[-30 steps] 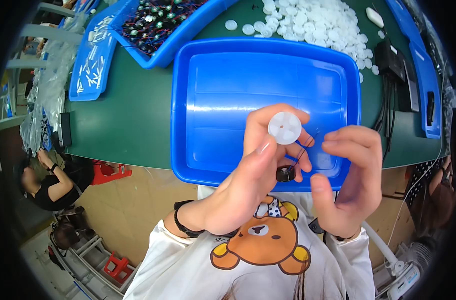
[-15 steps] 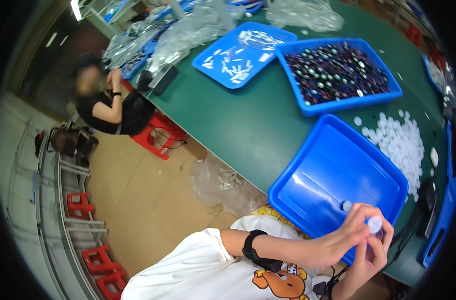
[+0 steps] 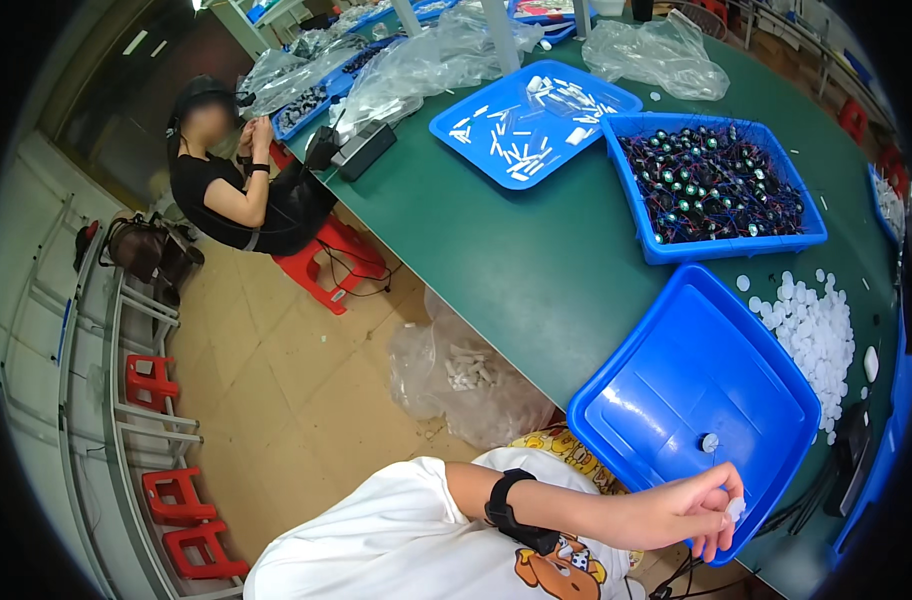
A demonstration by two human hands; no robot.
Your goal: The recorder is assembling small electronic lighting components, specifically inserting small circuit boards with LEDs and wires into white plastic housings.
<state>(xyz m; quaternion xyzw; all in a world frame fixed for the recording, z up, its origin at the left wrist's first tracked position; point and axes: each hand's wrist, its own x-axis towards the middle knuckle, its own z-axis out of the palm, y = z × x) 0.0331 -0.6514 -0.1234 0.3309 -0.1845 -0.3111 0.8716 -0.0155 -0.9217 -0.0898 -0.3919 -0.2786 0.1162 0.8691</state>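
My left hand [image 3: 698, 510], a black band strapped round its forearm, hangs over the near edge of a blue tray [image 3: 666, 370]. Its thumb and fingers are closed on a small white disc [image 3: 736, 508]. Inside the tray lies one small round part with a pale top [image 3: 710, 442]. Right of the tray a heap of white discs [image 3: 811, 325] is spread on the table. My right hand does not show; only dark cords [image 3: 681, 580] appear below my left hand.
Beyond stands a blue bin of small dark wired parts [image 3: 716, 185]. A blue tray with white strips [image 3: 536, 120] and clear plastic bags [image 3: 656, 55] lie on the green table [image 3: 486, 240]. At the left, a person in black [image 3: 226, 180] sits on a red stool [image 3: 331, 265].
My right hand, earlier beside my left hand at the white disc, has left the view. My left hand has turned and lowered slightly. The head view has shifted.
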